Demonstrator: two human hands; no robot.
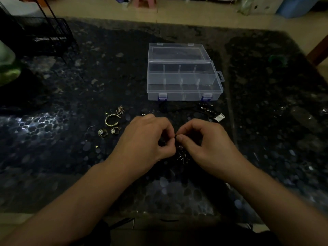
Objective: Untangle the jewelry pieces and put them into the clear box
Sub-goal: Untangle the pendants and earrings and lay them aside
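My left hand and my right hand meet over the dark table, and both pinch a dark tangled jewelry piece that hangs between them. The clear box stands open beyond the hands, with its lid folded back and several compartments showing. To the left lie a gold twisted bangle, two round gold earrings and a small gold chain clump. A dark beaded strand with a silver tag lies to the right, below the box.
A black wire rack stands at the table's far left corner, next to a green object. The pebble-patterned tabletop stretches to the right. Beyond the far edge, floor items and a blue bin show.
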